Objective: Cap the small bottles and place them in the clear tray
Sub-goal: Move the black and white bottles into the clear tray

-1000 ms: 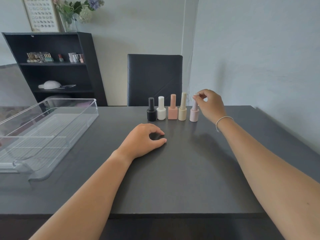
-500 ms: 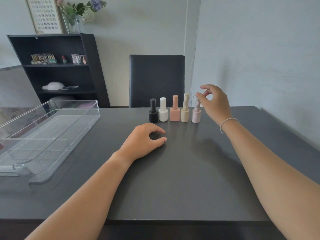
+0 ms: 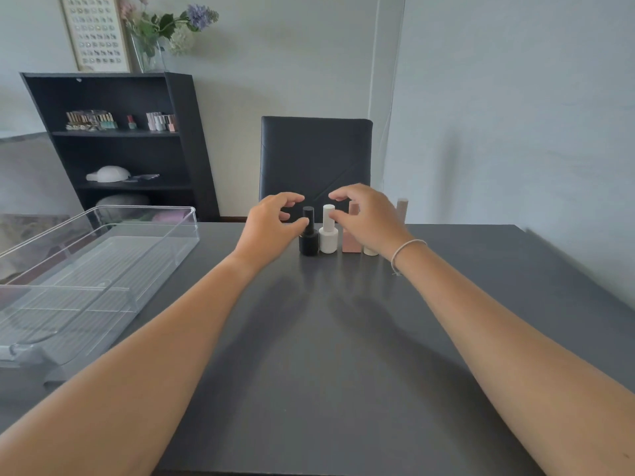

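dark table under both forearms, grey wall behind. left hand is spread loose, thumb tip touching or almost touching the neck of the black bottle, index finger curled above its cap; nothing is gripped. right hand is also loose and empty, fingertips just beside the cap of the white bottle and in front of the pink bottle. all bottles stand upright, caps up, long axis vertical, in a row across the table's far edge. the cream bottle is mostly hidden behind the right wrist; the last bottle's cap shows past it. clear tray lies well apart to the left, empty. half a second ago the left hand rested on the table nearer the body and the right was at the row's right end; both have moved to the row's left end.
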{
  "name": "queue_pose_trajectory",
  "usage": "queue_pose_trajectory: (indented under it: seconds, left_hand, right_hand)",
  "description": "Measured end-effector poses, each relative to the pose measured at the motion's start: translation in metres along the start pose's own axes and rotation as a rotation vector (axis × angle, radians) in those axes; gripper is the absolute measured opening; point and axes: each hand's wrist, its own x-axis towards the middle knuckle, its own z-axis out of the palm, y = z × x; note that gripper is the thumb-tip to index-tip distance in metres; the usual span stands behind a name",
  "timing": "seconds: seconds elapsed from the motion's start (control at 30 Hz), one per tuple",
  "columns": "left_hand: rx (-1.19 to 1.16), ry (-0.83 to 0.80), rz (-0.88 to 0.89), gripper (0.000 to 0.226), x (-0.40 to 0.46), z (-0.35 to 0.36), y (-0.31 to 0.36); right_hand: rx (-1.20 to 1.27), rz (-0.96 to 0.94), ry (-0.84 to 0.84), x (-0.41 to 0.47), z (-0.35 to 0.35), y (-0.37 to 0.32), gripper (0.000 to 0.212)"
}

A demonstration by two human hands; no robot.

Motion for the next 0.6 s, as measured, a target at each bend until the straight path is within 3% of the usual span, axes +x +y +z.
queue_pose_trajectory:
  seconds: [0.6]
  left_hand:
    - [-0.139,0.006,-0.018,0.022,0.013,0.019,-0.013]
  right_hand:
    - [-0.084,0.058,-0.053,0.008,0.014,-0.003,0.020]
